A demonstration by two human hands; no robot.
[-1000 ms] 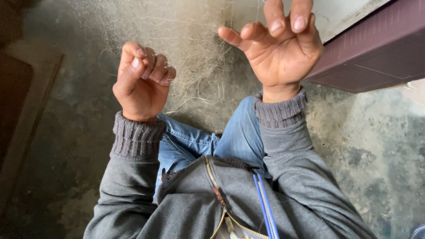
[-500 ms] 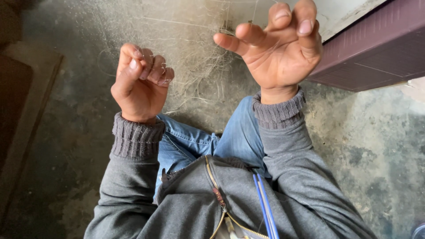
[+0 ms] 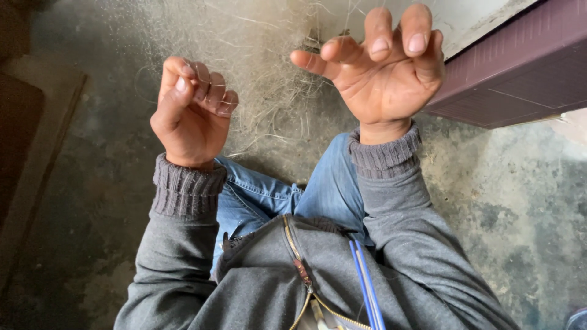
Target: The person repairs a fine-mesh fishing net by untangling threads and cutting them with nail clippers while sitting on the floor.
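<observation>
Fingers of the left hand are curled into a loose fist held up before the chest, thumb laid against them. A fine strand, pale and almost clear, appears to loop across the knuckles; whether it is pinched under the thumb or only draped there I cannot tell. The right hand is raised a little higher and well apart from the left, palm open, fingers spread and half hooked, grasping nothing that can be made out; any thread running to it is too thin to see.

Below and between the hands, a loose heap of fibres of the same pale kind lies tangled on the concrete floor, reaching toward the wall. Blue jeans show between the grey sleeves, so the person seems to sit or crouch over the heap. A dark maroon panel runs along the right; a brown mat lies at the left edge.

By my reading, the step in hand is teasing out a single strand, the left hand keeping it while the right is free. Handling something this fine calls for a light, even pull and a fingertip pinch, as a jerk could snap it or drag the tangle along.
</observation>
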